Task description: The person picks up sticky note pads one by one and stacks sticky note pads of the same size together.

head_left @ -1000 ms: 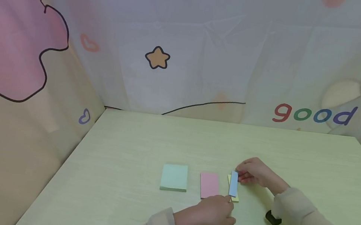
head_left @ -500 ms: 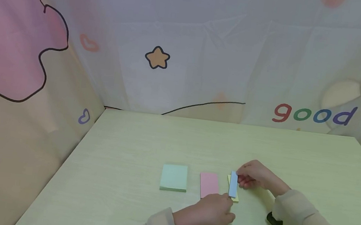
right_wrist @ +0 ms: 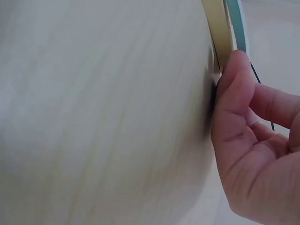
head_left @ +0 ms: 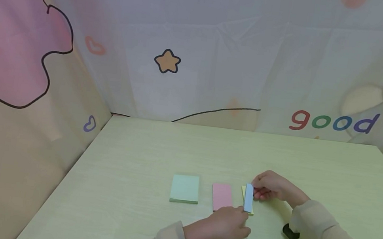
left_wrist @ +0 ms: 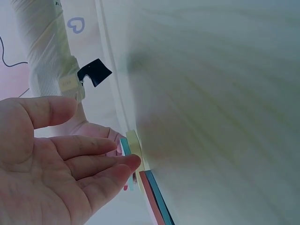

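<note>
A narrow blue sticky note pad (head_left: 248,198) lies lengthwise over a yellow sticky note pad (head_left: 251,212), whose edges peek out at a slight angle. At its far right corner my right hand (head_left: 271,186) pinches the blue pad; the right wrist view has the curled fingers (right_wrist: 233,89) right at the stacked edges. My left hand (head_left: 227,223) reaches across from the near side, fingertips at the near end of the two pads. Seen from the left wrist, its fingers (left_wrist: 89,165) are mostly straight and the thumb stands apart. The left hand overlaps the near edge of a pink sticky note pad (head_left: 221,196).
A larger square mint-green sticky note pad (head_left: 184,188) lies left of the pink one on the pale table (head_left: 123,207). A printed cloth (head_left: 200,76) hangs behind the table and along its sides. A black device (head_left: 291,232) hangs at the right wrist.
The blue pad has shifted slightly toward the near side and to the right over the yellow pad. My right hand has come slightly nearer; the other pads stay put.
</note>
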The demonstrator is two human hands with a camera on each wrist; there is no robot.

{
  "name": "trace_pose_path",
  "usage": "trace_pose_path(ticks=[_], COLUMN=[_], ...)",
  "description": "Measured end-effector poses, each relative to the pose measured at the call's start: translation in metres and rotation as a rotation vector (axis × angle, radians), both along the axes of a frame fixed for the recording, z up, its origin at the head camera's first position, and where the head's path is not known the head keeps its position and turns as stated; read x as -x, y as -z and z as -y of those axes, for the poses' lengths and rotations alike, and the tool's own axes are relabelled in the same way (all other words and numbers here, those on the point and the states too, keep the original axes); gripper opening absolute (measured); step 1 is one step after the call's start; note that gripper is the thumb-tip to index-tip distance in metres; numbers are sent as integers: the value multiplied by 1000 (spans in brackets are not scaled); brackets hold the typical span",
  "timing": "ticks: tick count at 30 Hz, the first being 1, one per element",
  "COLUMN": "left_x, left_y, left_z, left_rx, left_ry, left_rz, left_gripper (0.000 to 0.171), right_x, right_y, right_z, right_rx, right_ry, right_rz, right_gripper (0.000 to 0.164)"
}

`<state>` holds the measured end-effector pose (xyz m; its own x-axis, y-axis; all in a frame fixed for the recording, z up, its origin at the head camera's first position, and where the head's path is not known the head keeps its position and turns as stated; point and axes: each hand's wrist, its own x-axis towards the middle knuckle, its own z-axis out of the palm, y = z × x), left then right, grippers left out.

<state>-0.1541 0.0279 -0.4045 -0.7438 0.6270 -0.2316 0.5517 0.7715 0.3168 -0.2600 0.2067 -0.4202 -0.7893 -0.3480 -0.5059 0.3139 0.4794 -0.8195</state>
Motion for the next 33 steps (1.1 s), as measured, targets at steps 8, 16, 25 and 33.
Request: trace_pose_path(ticks=[8, 16, 25, 33], left_x=[0, 0, -1, 0], left_y=[2, 3, 1, 2], left_z=[0, 0, 1, -1], left_rx=[14, 15, 23, 32], left_ry=[11, 24, 27, 30], left_rz=[-15, -36, -22, -23], left_gripper=[24, 26, 25, 26], right_x=[4, 5, 4, 6], right_y=[-3, -8, -9, -6], right_z=[4, 12, 19, 20], right_rx=[-58, -129, -208, -266], right_ry=[-95, -143, -127, -154], right_rz=[-15, -106, -187, -251], right_gripper=[16, 15, 13, 12])
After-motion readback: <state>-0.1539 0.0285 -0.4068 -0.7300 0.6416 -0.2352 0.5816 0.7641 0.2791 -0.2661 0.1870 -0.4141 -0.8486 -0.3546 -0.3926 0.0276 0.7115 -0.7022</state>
